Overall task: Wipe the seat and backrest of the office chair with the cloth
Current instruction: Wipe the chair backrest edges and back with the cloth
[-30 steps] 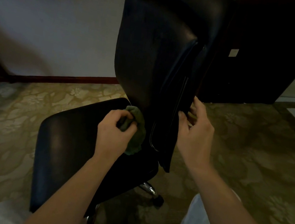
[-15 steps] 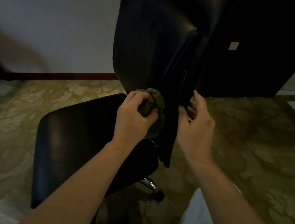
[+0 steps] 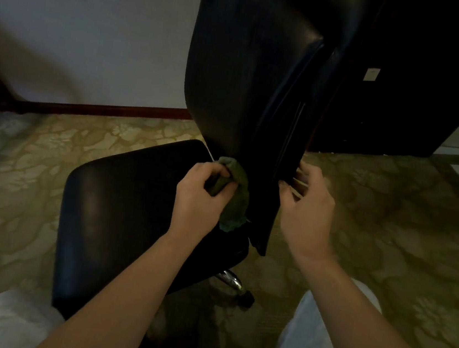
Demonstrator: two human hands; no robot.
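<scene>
One cloth — left hand, one backrest — right hand

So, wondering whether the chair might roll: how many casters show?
1: a black caster at the end of the chrome leg, just past the edge of the seat. Others may be hidden beneath it.

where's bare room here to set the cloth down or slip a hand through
Free: the black leather seat from its left edge to the left hand; the floral carpet between seat and wooden skirting. Crowded: low on the black backrest, where the left hand grips the green cloth and the right hand holds its edge.
</scene>
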